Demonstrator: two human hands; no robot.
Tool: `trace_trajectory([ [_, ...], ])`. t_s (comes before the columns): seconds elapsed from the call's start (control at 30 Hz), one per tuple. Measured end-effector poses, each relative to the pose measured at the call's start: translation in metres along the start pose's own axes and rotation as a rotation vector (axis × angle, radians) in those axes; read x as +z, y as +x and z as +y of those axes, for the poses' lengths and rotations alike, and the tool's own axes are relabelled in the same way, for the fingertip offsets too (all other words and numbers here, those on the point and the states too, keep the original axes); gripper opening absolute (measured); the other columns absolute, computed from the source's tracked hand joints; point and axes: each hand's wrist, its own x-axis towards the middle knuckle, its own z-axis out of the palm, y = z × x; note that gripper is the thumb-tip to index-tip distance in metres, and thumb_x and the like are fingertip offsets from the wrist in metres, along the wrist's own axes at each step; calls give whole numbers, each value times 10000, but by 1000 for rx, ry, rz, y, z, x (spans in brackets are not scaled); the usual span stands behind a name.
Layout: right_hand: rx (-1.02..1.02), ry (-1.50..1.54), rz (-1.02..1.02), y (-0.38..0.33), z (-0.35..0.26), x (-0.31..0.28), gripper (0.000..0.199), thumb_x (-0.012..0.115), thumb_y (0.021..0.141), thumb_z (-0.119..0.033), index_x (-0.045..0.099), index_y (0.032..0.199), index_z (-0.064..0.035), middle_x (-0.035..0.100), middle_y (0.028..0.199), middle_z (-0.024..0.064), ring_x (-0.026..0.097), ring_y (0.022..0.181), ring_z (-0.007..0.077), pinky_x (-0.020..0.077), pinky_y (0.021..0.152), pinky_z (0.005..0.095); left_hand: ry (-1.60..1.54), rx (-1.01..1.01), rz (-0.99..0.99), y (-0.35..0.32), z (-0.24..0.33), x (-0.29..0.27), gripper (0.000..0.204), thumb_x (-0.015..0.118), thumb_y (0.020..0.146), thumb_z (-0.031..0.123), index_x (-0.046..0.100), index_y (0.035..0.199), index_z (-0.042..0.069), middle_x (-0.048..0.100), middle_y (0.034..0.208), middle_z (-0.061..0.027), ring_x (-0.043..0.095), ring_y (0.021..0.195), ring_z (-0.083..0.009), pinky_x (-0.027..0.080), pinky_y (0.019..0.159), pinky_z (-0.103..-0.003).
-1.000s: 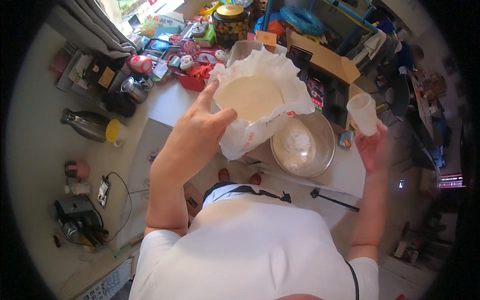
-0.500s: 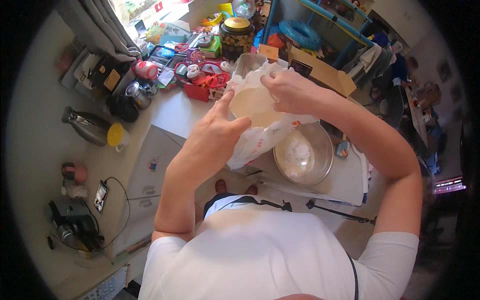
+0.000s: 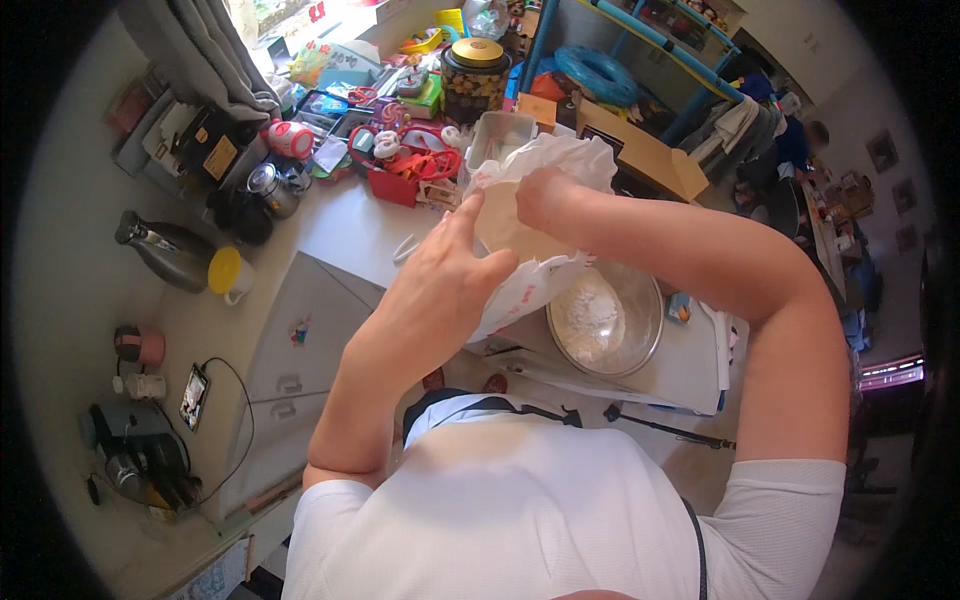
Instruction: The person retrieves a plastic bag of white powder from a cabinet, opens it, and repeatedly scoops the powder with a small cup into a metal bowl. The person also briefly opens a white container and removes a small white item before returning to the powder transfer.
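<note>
A white plastic bag (image 3: pixel 508 308) with red print stands tilted and open-mouthed in front of me, with pale flour-like powder (image 3: pixel 505 228) inside. My left hand (image 3: pixel 445 270) grips its near left rim, thumb apart from the index finger. Over the powder, inside the bag's mouth, is my right hand (image 3: pixel 548 205), its fingers curled and mostly hidden; what they hold, if anything, cannot be made out. Just right of the bag, a steel bowl (image 3: pixel 652 335) contains a mound of white powder (image 3: pixel 592 315).
Behind the bag stand a clear plastic container (image 3: pixel 500 128), an open cardboard box (image 3: pixel 655 155) and a gold-lidded jar (image 3: pixel 475 80). Clutter with a red basket (image 3: pixel 395 187) fills the back left. A yellow-lidded mug (image 3: pixel 230 275), dark jug (image 3: pixel 165 245) and phone (image 3: pixel 195 397) stand left.
My right hand has moved from the bag's far right rim down into its mouth. The far rim now stands up behind that hand. My left hand stays on the near left rim.
</note>
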Motion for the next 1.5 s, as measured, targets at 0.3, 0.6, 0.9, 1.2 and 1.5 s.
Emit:
trace_trajectory([
  [0.3,14,52,113,2,8,4,248,782,777,-136,793,1024,-123,749,1107,64,698,1074,263,583,834,377,-45,0,-36,-10,-3,-3,213,684,807,-50,632,972,74,430,1480,-310,591,1185,-477,516,951,-462],
  [0.6,58,374,172,13,16,23,377,885,644,-128,755,985,-38,691,1092,145,676,1069,309,564,868,390,-65,-6,-22,-12,-6,-2,204,673,806,-51,636,958,80,434,1476,-313,599,1174,-480,523,939,-464],
  [0.9,-26,305,258,22,12,29,291,865,632,-134,781,908,-96,752,1006,91,719,973,286,597,770,407,-34,1,-46,-12,-9,-5,204,683,800,-39,641,960,81,436,1479,-301,607,1164,-466,527,927,-462],
  [1.2,-87,305,460,32,5,53,341,840,643,-122,760,973,-107,742,1056,65,711,1003,290,581,813,412,-31,2,-62,-11,-8,-5,213,692,801,-33,648,971,89,423,1496,-284,598,1185,-457,525,932,-458],
  [1.5,-105,327,242,35,1,36,554,851,664,-152,670,1181,-77,691,1160,100,678,1084,295,552,891,423,-27,-2,-85,-8,-7,-8,208,681,815,-32,646,977,94,431,1490,-285,564,1237,-461,519,958,-462],
])
